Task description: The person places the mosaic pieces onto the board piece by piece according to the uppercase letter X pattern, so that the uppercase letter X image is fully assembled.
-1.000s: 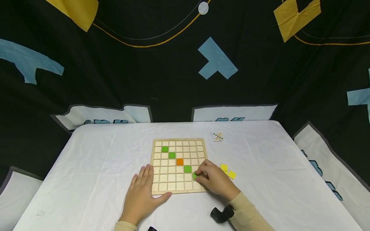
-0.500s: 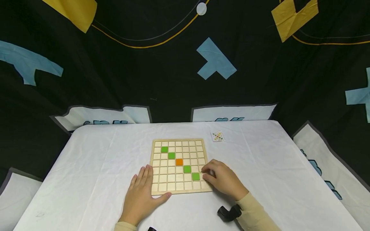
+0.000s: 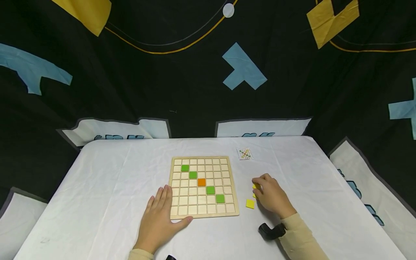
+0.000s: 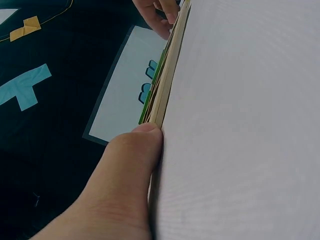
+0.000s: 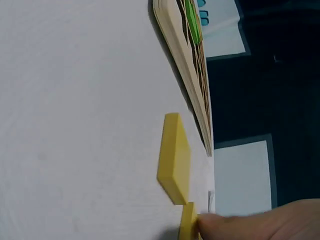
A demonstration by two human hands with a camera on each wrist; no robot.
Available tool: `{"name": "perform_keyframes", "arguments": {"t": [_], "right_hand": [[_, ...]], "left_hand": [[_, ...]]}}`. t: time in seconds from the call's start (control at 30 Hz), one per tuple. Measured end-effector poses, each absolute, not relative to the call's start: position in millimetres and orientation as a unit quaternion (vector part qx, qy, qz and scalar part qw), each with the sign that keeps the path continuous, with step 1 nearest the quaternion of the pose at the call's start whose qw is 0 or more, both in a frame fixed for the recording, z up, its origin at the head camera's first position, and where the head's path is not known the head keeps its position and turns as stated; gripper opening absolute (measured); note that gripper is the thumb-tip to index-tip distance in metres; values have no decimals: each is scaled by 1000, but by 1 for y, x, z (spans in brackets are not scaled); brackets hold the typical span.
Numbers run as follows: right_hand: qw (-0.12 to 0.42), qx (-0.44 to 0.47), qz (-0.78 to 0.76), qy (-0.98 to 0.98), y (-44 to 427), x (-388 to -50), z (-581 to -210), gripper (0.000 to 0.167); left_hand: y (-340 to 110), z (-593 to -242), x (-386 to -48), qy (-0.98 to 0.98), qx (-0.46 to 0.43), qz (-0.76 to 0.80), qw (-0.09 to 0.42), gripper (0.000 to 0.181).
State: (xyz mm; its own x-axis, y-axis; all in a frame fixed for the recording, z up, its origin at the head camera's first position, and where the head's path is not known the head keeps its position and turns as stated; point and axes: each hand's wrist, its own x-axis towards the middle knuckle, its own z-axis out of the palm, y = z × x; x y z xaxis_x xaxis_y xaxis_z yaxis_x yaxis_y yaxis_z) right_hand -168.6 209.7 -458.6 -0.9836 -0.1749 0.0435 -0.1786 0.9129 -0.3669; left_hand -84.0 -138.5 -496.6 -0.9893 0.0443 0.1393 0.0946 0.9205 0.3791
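Observation:
A wooden grid board (image 3: 204, 216) lies flat, with several green tiles (image 3: 210, 190) and an orange tile (image 3: 201, 182) in a diagonal row. My left hand (image 3: 158, 220) rests along its left edge, fingers straight, and the left wrist view has the thumb (image 4: 125, 165) against the front edge. Right of the board, my right hand (image 3: 274, 196) pinches a yellow tile (image 3: 256, 186) between thumb and fingers. Partly behind the thumb is another yellow patch (image 3: 255, 196). One yellow tile (image 3: 250, 204) lies loose in front, large in the right wrist view (image 5: 172, 157).
A small printed grid card (image 3: 245, 154) lies behind the board to the right. The white tablecloth (image 3: 107, 173) reaches back to a dark curtain (image 3: 195, 90) with blue and yellow shapes. A black device (image 3: 271, 231) is at my right wrist.
My right hand has let go of the lower right green tile, which now shows fully in its square. It has moved right, off the board, to the yellow tiles. My left hand stays put.

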Motion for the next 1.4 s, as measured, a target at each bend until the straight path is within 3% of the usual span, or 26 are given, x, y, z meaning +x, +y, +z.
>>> {"name": "perform_keyframes", "arguments": {"t": [0.23,0.5,0.93,1.4], "right_hand": [[19,80,208,-975,216,-173,-461,20],[-25,54,248,-967,211,-187,-457,16],[-42,76,334,-939,151,-222,-452,18],[-26,119,320,-940,109,-244,-457,16]], "left_hand": [[-140,-498,-85,-979,-36,-190,68,122],[-141,-498,-86,-979,-36,-189,69,123],[-138,-498,-84,-979,-35,-193,61,123],[-138,-496,-84,-979,-31,-192,64,122]]}}
